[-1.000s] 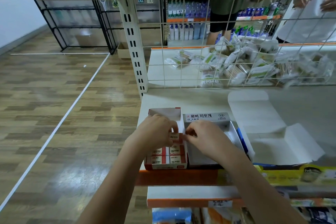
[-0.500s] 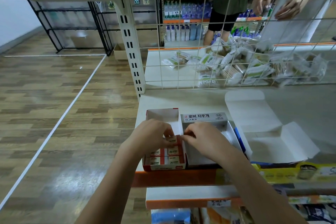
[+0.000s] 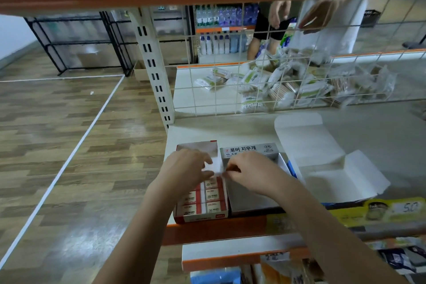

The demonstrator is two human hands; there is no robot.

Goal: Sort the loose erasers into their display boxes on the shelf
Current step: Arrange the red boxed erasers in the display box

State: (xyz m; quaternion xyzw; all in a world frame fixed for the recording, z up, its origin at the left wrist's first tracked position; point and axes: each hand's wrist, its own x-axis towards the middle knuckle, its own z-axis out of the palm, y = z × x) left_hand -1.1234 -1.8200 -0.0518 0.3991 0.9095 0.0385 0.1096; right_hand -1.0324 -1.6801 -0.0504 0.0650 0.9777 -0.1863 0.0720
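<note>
A red display box (image 3: 200, 216) stands at the shelf's front left corner, with rows of 2B erasers (image 3: 213, 199) filling its near half. My left hand (image 3: 185, 169) and my right hand (image 3: 250, 174) meet over the middle of this box. Between their fingertips they pinch one blurred white eraser (image 3: 216, 165) just above the packed rows. To the right of the red box stands a grey display box (image 3: 247, 150) with Korean lettering, and the part of its inside that shows is bare.
An opened white carton (image 3: 334, 168) lies flat on the shelf (image 3: 207, 129) to the right. A wire grid (image 3: 276, 80) backs the shelf, with packets piled behind it. A person stands in the far aisle. An orange shelf edge hangs close overhead.
Both hands have shifted slightly toward the back of the red box. The eraser between them now shows a blurred white face instead of its label.
</note>
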